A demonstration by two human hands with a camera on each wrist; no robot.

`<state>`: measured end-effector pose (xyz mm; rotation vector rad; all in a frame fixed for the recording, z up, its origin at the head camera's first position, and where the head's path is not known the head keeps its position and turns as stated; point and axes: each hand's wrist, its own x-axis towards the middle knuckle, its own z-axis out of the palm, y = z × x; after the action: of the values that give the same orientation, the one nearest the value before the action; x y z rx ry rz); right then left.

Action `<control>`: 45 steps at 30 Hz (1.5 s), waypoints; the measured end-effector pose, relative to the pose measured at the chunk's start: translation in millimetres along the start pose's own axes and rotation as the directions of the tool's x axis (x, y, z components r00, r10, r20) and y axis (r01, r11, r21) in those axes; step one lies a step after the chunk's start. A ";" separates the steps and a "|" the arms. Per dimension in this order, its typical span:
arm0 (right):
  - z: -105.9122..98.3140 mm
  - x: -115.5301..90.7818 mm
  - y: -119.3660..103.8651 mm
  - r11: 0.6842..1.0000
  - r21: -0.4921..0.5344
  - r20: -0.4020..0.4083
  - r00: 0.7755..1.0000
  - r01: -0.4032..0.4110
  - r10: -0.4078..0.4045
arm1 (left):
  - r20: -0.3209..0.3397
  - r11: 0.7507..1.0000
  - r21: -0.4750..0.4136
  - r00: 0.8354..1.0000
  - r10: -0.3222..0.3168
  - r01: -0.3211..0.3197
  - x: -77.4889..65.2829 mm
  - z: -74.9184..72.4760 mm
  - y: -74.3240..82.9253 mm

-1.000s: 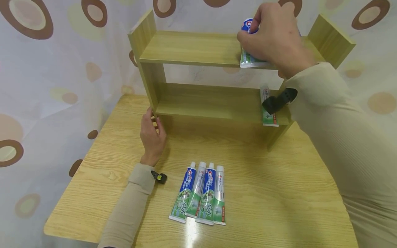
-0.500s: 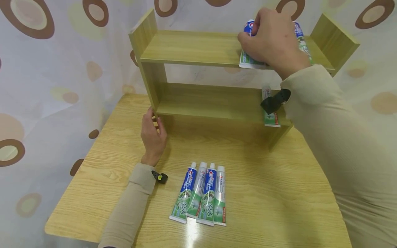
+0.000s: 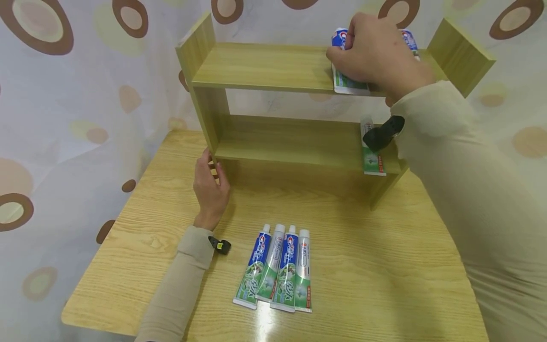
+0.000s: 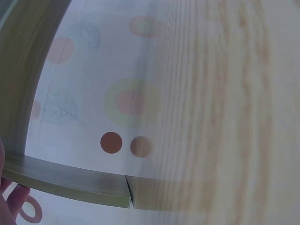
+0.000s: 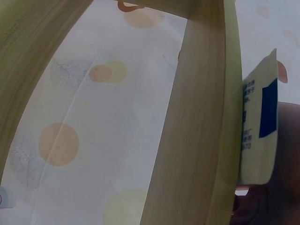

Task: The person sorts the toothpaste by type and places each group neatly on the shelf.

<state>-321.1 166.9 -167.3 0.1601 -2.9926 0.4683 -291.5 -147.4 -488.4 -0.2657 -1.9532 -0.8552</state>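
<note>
My right hand point(image 3: 372, 52) pinches a blue and green toothpaste tube point(image 3: 348, 84) at the front of the upper board of a wooden shelf point(image 3: 265, 64). The tube's flat end overhangs the board's edge, and the hand covers much of its middle. In the right wrist view, the pale back of the tube's end point(image 5: 260, 131) shows beside the board's edge. Low on the left, my left hand point(image 3: 211, 187) grips the shelf's side panel, its thumb in front. Only a few of its fingertips point(image 4: 18, 199) appear in the left wrist view.
Another blue toothpaste tube point(image 3: 409, 40) lies on the upper board, partly behind the right hand. On the lower board, at the right, lies a silver and green tube point(image 3: 374, 164). Several tubes point(image 3: 284, 270) lie side by side on the wooden table point(image 3: 363, 285). A patterned curtain point(image 3: 85, 95) hangs behind.
My right hand has come down slightly with the toothpaste tube, exposing more of the tube behind it. My left hand stays on the side panel.
</note>
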 end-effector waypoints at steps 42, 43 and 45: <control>12.9 -73.4 8.4 0.984 -0.048 -0.320 0.931 0.172 -0.178 | -0.003 1.000 -0.004 1.000 0.007 -0.007 3.1 0.5 -0.8; 14.1 -76.1 7.1 0.982 -0.054 -0.324 0.927 0.179 -0.187 | -0.003 1.000 -0.004 1.000 0.007 -0.007 3.2 0.3 -0.8; 16.4 -81.8 4.3 0.979 -0.073 -0.325 0.923 0.192 -0.205 | -0.002 1.000 -0.007 1.000 0.005 -0.005 3.1 0.2 -0.6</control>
<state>-242.2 173.0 -194.2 0.3420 -2.6191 0.3703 -293.6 -148.3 -486.1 -0.2735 -1.9470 -0.8582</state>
